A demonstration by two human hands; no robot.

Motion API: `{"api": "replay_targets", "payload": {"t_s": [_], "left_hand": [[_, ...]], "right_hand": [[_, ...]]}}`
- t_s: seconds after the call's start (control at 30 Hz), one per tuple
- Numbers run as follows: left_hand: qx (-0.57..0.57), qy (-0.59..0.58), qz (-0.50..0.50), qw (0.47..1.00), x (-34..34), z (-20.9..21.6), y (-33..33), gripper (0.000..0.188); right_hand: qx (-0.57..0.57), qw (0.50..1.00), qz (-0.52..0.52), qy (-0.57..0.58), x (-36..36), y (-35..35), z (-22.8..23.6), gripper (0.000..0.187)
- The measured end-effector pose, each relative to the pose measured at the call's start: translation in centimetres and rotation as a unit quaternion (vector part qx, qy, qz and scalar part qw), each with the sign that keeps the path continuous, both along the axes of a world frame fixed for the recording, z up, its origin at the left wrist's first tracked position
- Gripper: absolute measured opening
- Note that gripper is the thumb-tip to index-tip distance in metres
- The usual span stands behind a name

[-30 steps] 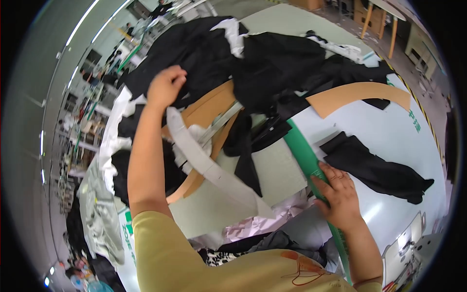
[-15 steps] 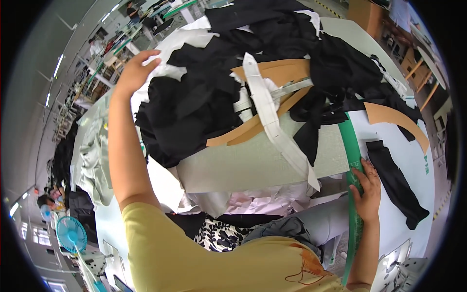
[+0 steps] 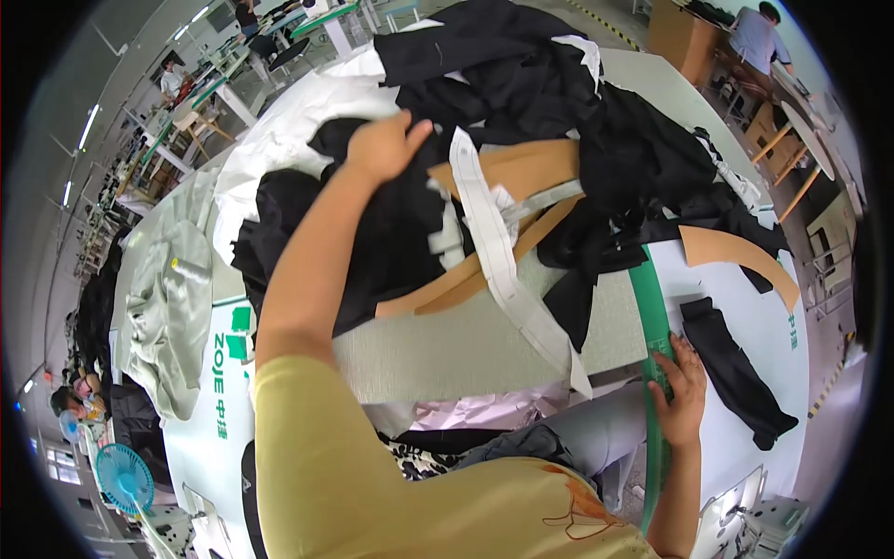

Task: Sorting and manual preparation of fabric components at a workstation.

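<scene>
My left hand (image 3: 382, 149) is stretched over a heap of black fabric (image 3: 396, 224), its thumb and a finger apart and slightly blurred. Nothing shows in its grasp. My right hand (image 3: 682, 389) lies with fingers spread on the green table edging (image 3: 657, 321) and the pale tabletop beside it. Close to its fingertips is a folded strip of black cloth (image 3: 736, 373). Between the hands, a long white pattern strip with marks (image 3: 498, 252) crosses tan curved card templates (image 3: 531, 168). Beneath them is a grey-beige board (image 3: 447, 359).
White cloth (image 3: 270, 121) is bunched behind the black heap. Pale green fabric (image 3: 172, 317) is draped at the left. A curved tan template (image 3: 745, 256) lies at the right. Below the board is pink material (image 3: 484, 410). A blue fan (image 3: 124, 478) stands lower left; a person (image 3: 756, 42) sits far right.
My left hand has moved rightward from the white cloth to above the black fabric. A white piece near my left upper arm is no longer visible. My right hand stays at the green edging.
</scene>
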State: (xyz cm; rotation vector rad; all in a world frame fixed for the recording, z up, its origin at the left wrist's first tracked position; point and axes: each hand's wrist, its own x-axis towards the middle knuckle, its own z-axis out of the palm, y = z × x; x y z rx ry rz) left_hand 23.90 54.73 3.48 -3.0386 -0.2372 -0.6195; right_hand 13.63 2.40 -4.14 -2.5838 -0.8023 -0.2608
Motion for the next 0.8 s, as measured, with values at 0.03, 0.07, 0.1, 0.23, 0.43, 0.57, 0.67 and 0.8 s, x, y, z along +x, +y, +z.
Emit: {"api": "replay_targets", "payload": {"t_s": [0.03,0.07,0.1,0.23,0.43,0.57,0.67,0.8], "left_hand": [[-0.004,0.023,-0.002,1.0,-0.7,-0.5,-1.5,0.046],[0.003,0.006,-0.025,1.0,-1.4,-1.5,-2.2,0.042],[0.018,-0.013,-0.034,0.999,-2.2,-2.6,-2.5,0.037],[-0.038,-0.05,-0.077,0.995,-4.2,-5.0,-1.6,0.037],[-0.088,-0.05,-0.045,0.994,-0.4,-0.9,-1.2,0.044],[-0.466,-0.102,0.011,0.879,7.1,1.6,-0.3,0.084],[-0.612,-0.093,0.034,0.785,13.9,1.0,-1.5,0.103],[-0.394,-0.247,0.083,0.881,21.7,-0.5,-4.9,0.074]], "right_hand": [[-0.005,1.0,-0.005,-0.001,0.0,-0.2,-0.3,0.045],[-0.002,1.0,-0.009,-0.002,0.0,-0.2,-0.4,0.045],[-0.008,1.0,-0.012,-0.003,0.0,0.0,-0.2,0.045],[-0.009,1.0,-0.009,-0.004,0.4,0.4,0.1,0.044],[-0.011,1.0,-0.016,-0.004,0.5,0.8,0.3,0.041],[-0.015,0.999,-0.03,0.005,0.7,1.2,0.7,0.039],[-0.02,0.999,-0.04,0.002,0.8,1.2,0.9,0.04],[-0.013,0.999,-0.041,-0.005,1.0,1.1,0.9,0.042]]}}
